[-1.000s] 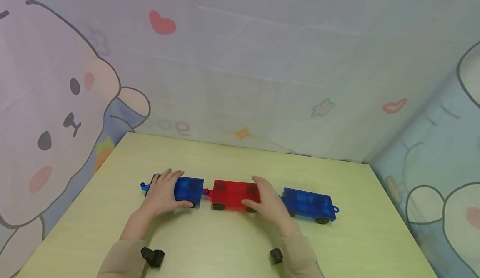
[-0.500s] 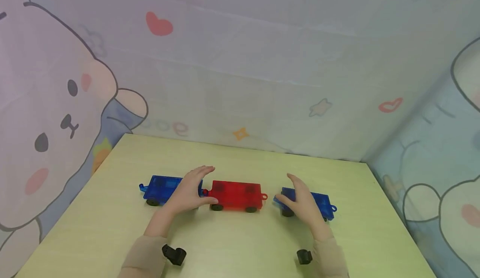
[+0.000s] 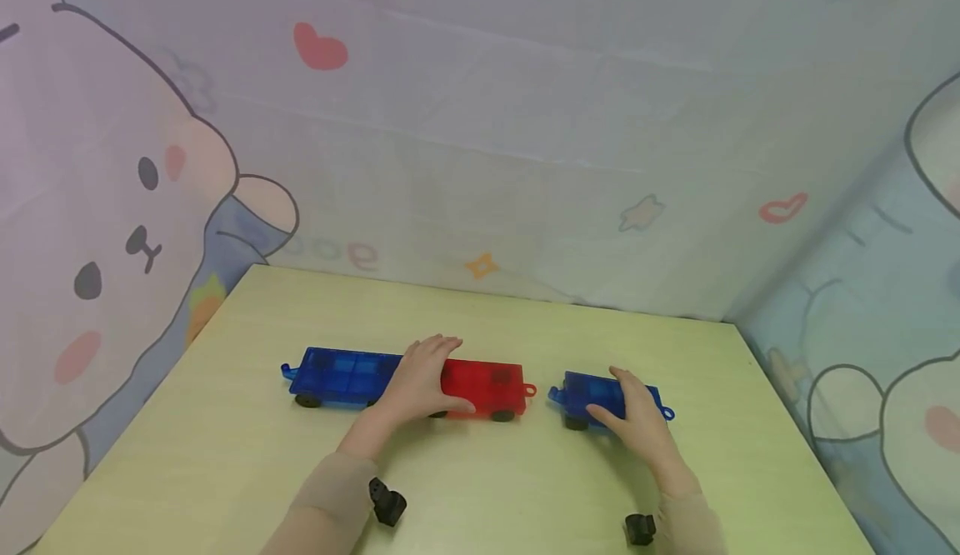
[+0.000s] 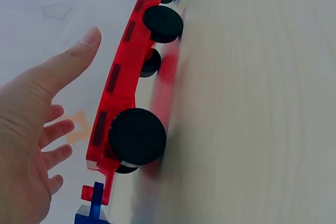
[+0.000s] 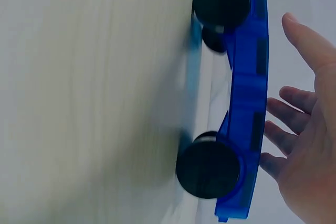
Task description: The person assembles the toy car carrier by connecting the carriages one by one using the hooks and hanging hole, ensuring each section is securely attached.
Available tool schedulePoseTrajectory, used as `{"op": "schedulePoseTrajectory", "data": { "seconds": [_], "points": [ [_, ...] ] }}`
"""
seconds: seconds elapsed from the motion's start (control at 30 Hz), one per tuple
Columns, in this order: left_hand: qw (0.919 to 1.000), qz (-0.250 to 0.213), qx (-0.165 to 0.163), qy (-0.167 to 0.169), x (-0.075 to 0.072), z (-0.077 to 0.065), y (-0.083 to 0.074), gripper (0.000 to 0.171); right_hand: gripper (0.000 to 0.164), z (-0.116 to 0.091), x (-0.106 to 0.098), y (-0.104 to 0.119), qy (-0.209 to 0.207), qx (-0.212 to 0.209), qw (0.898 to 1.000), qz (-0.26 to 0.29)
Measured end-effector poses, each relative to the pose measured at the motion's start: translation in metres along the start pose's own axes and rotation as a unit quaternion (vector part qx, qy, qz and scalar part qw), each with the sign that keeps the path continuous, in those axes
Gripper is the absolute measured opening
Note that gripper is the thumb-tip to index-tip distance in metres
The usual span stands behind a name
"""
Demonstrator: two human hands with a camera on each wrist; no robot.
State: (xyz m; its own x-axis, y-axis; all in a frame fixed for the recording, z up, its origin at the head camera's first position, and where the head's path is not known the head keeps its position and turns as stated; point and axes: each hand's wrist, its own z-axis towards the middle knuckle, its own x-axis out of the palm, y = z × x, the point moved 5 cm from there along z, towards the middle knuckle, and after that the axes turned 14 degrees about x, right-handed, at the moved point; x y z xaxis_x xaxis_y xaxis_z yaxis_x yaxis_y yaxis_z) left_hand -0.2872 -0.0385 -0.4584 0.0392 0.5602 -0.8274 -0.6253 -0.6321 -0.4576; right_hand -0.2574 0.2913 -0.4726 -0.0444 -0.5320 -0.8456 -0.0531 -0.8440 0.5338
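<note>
Three see-through toy train cars with black wheels stand in a row on the table. The left blue car (image 3: 341, 374) is hooked to the red car (image 3: 491, 384); the right blue car (image 3: 585, 392) stands apart, with a gap before the red car's ring. My left hand (image 3: 420, 384), fingers spread, hovers over the joint and the left part of the red car, hiding both. In the left wrist view its thumb is apart from the red body (image 4: 123, 72). My right hand (image 3: 641, 417) spreads over the right blue car, fingertips close to its upper edge (image 5: 262, 103).
The pale wooden table (image 3: 480, 480) ends at a cartoon-printed cloth backdrop (image 3: 525, 163) behind it. A small black device (image 3: 386, 501) sits at the left cuff, and a similar black device (image 3: 640, 528) at the right cuff.
My left hand has moved right, from the left blue car to the red one. My right hand has moved right, from the red car to the right blue one. The cars hold their places.
</note>
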Motion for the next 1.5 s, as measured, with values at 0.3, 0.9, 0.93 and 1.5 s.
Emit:
{"op": "schedulePoseTrajectory", "data": {
  "seconds": [0.3, 0.9, 0.93, 1.5],
  "points": [
    [0.9986, 0.006, 0.007, 0.053, 0.015, 0.008, 0.001, 0.094, 0.081, 0.000, -0.005, -0.015, 0.023, 0.019, 0.999, -0.017],
    [0.9985, -0.027, 0.013, 0.045, 0.022, 0.005, 0.009, 0.091, 0.078, -0.002, 0.002, -0.011, 0.011, 0.007, 1.000, -0.010],
    [0.9986, -0.027, 0.014, 0.044, 0.022, 0.005, 0.009, 0.090, 0.078, -0.002, 0.002, -0.010, 0.012, 0.008, 1.000, -0.010],
    [0.9986, -0.030, 0.018, 0.040, 0.022, 0.002, 0.009, 0.086, 0.077, 0.001, 0.009, -0.004, 0.010, 0.002, 1.000, -0.006]
  ]
}}
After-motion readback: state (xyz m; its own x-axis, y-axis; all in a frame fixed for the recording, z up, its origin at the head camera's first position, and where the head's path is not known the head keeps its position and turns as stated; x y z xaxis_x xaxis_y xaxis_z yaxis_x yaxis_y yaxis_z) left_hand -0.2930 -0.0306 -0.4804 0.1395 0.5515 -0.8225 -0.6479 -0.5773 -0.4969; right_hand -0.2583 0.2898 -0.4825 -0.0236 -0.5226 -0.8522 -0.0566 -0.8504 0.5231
